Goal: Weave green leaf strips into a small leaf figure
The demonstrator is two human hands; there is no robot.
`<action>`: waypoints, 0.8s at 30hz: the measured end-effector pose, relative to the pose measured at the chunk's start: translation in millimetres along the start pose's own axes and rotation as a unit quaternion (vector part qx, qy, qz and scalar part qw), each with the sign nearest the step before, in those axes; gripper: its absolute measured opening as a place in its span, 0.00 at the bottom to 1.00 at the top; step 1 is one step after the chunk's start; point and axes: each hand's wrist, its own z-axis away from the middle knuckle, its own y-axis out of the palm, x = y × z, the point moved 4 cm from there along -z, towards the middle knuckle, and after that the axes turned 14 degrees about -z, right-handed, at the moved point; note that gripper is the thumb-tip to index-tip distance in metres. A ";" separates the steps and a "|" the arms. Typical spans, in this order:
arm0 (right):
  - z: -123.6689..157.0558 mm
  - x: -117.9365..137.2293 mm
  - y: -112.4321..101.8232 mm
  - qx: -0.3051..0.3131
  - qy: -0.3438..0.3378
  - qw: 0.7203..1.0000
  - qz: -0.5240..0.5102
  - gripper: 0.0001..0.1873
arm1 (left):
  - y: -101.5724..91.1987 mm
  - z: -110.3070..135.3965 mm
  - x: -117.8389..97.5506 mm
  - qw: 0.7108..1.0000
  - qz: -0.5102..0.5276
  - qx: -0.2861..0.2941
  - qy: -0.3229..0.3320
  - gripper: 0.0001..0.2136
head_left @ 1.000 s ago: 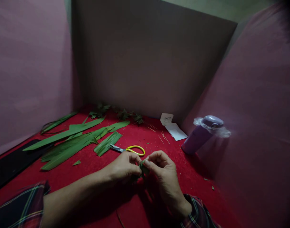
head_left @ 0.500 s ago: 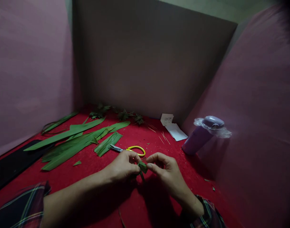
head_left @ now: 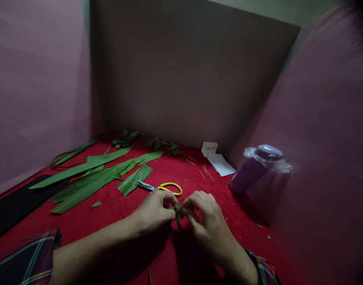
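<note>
Both my hands meet low in the middle of the red cloth. My left hand and my right hand pinch a small folded green leaf piece between their fingertips, fingers closed on it. A short strip of the leaf hangs down below the fold. Just beyond my hands lie scissors with yellow handles, their blades pointing left and resting on a cut leaf section.
Long green leaves lie spread at the left, with leafy sprigs along the back wall. White paper pieces and thin sticks lie at the back right. A purple bottle leans at the right wall. A black strip lies far left.
My right hand has turned and closed in tighter on the leaf piece, its wrist moving right and down. The left hand stays almost where it was.
</note>
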 end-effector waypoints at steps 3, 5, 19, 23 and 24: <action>-1.7 -4.6 0.5 -0.010 0.050 0.995 -0.083 0.07 | 1.7 0.5 0.7 1.000 0.021 0.010 -0.012 0.10; -2.7 -8.1 2.0 -0.005 0.079 0.987 -0.140 0.07 | 2.9 0.7 0.0 0.999 0.041 0.017 -0.015 0.09; -6.7 -13.8 7.3 -0.015 0.109 0.953 -0.282 0.06 | 5.3 1.5 -3.9 0.988 0.145 0.043 -0.039 0.05; -2.3 -9.2 5.6 -0.042 -0.011 0.995 -0.095 0.06 | 5.7 1.3 -4.4 0.986 0.153 0.055 -0.040 0.05; -1.1 -9.0 5.6 -0.049 -0.037 0.996 -0.065 0.06 | 5.7 1.4 -4.4 0.985 0.156 0.056 -0.042 0.06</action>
